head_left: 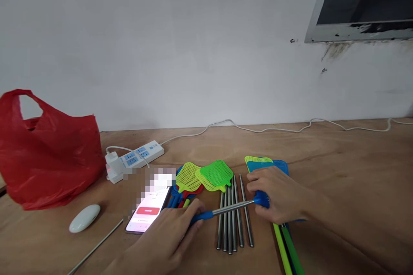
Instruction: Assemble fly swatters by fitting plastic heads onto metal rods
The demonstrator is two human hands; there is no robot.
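A fly swatter with a metal shaft point(232, 208) is held level between my two hands. My left hand point(169, 233) is closed round its blue handle point(203, 216). My right hand point(275, 191) grips the blue part point(262, 199) at the shaft's other end; the fingers hide most of that part. Several loose metal rods point(229, 227) lie side by side beneath the shaft. Behind my left hand, a green swatter head point(217, 172) and a yellow-green swatter head point(188, 176) overlap. Under my right hand lies a stack of swatters with a blue head point(279, 165) and green handles point(292, 252).
A lit phone point(149, 210) lies left of the swatters, partly blurred out. Further left are a white oval object point(84, 218) and a red plastic bag point(51, 154). A white power strip point(142, 154) with a plugged-in adapter sits behind; its cable point(258, 131) runs along the wall.
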